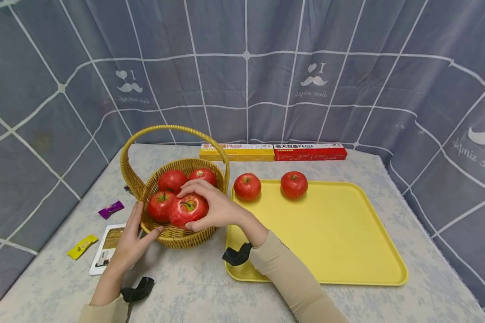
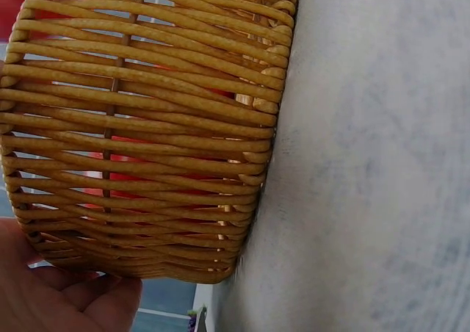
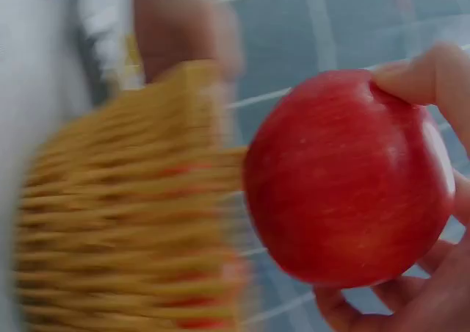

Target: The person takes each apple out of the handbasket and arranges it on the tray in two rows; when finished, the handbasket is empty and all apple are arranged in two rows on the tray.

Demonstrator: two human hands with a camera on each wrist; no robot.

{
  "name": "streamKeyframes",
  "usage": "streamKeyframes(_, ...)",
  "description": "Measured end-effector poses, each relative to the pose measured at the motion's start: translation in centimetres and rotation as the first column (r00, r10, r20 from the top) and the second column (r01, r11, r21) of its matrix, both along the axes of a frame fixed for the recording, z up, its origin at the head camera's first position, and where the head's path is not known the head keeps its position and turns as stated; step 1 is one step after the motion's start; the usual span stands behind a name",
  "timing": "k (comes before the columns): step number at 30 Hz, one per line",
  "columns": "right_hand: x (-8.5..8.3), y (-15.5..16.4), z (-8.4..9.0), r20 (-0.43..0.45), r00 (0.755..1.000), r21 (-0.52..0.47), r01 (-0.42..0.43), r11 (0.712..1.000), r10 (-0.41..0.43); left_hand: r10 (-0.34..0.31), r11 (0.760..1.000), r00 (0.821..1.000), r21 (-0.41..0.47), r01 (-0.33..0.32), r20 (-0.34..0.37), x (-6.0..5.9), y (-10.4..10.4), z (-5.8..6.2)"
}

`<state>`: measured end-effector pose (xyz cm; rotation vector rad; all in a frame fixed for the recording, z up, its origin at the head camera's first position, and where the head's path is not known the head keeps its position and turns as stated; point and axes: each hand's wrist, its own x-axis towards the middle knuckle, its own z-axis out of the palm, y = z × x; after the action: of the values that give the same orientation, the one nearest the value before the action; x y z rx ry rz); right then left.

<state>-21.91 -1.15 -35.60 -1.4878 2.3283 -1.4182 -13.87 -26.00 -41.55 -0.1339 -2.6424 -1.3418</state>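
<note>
A red apple [image 1: 188, 211] is gripped between the thumb and fingers of my right hand [image 1: 218, 207], over the front of a woven basket [image 1: 186, 241]. In the right wrist view the same apple [image 3: 345, 181] appears above the level of the basket's rim. My left hand [image 1: 130, 244] holds the basket's left front rim, thumb at the front; the left wrist view shows its fingers curled against the wicker side [image 2: 139, 148]. Inside the basket lie three more apples: one at the back left [image 1: 172, 181], one at the back right [image 1: 202, 176] and one at the left [image 1: 160, 205].
Right of the basket lies a yellow tray [image 1: 327, 233], with one apple [image 1: 247, 186] at its corner and another [image 1: 294, 185] along its back edge. Two pasta boxes [image 1: 237, 152] stand behind. Purple [image 1: 111, 209] and yellow [image 1: 82, 247] wrapped sweets and a white packet [image 1: 105, 251] lie left.
</note>
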Motion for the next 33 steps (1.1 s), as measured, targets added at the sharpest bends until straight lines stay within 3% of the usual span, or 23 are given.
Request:
streamKeyframes(5,0.8,4.2,3.7,0.041,0.999,-0.2,0.008,0.98,0.0,0.001,1.0,1.0,-0.013,-0.001,0.008,0.1,-0.2,0.1)
streamKeyframes(9,1.1,8.2,5.5,-0.014,0.992,-0.326,0.112,0.939,-0.123,0.002,1.0,1.0,-0.012,-0.001,0.012,0.0,-0.2,0.2)
streamKeyframes(12,1.0,11.2,6.2,-0.045,0.962,-0.408,0.228,0.884,-0.269,0.003,1.0,1.0,-0.012,-0.003,0.009,0.0,-0.1,0.2)
streamKeyframes(14,0.9,13.0,6.4,-0.035,0.929,-0.462,0.312,0.83,-0.369,0.002,1.0,1.0,-0.011,-0.002,0.008,0.0,-0.1,0.2)
streamKeyframes(16,0.8,14.7,6.4,0.001,0.883,-0.511,0.403,0.759,-0.469,0.002,1.0,1.0,-0.009,-0.002,0.007,0.1,-0.1,0.2)
streamKeyframes(17,0.6,15.5,6.3,0.024,0.849,-0.526,0.459,0.716,-0.527,0.002,1.0,1.0,-0.009,-0.002,0.005,0.1,-0.1,0.2)
streamKeyframes(19,0.1,17.0,5.9,0.081,0.757,-0.537,0.581,0.611,-0.649,0.002,1.0,1.0,-0.011,-0.002,0.004,0.0,-0.1,0.1)
streamKeyframes(22,-1.1,18.9,4.8,0.181,0.591,-0.537,0.729,0.424,-0.786,0.004,1.0,1.0,-0.016,-0.004,0.003,0.0,-0.1,0.1)
streamKeyframes(24,-2.0,19.9,3.9,0.254,0.49,-0.541,0.787,0.297,-0.834,0.005,1.0,1.0,-0.019,-0.005,0.006,0.1,-0.1,0.0)
streamKeyframes(30,-4.8,21.4,0.0,0.399,0.215,-0.57,0.82,-0.057,-0.891,0.01,1.0,1.0,-0.027,-0.01,0.013,0.1,-0.2,0.1)
streamKeyframes(33,-5.9,21.5,-2.2,0.462,0.084,-0.546,0.812,-0.208,-0.883,0.006,1.0,1.0,-0.026,-0.005,0.012,0.1,-0.1,0.1)
